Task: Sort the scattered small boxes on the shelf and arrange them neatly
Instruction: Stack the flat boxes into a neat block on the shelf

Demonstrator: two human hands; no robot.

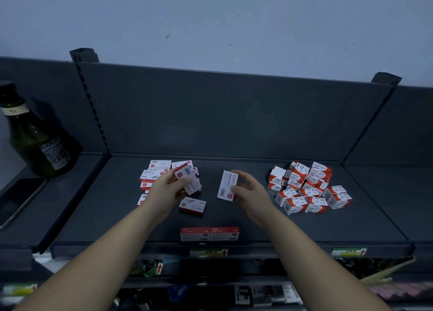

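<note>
Centre of frame, above the dark grey metal shelf (pixel 257 226): left hand (pixel 167 190) clamps thumb and fingers round stacked red-and-white cardboard boxes (pixel 187 178), right hand (pixel 248 191) pinches a single white-and-red cardboard box (pixel 227 185); probably light, stiff, smooth-faced, best gripped across the long edges.

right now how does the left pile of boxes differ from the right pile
The left pile is made of flat, slim boxes; the right pile is made of shorter, chunkier ones. The left pile lies mostly flat on the shelf; the right pile is heaped, with boxes tilted against each other. Both are red and white, and both are jumbled.
</note>
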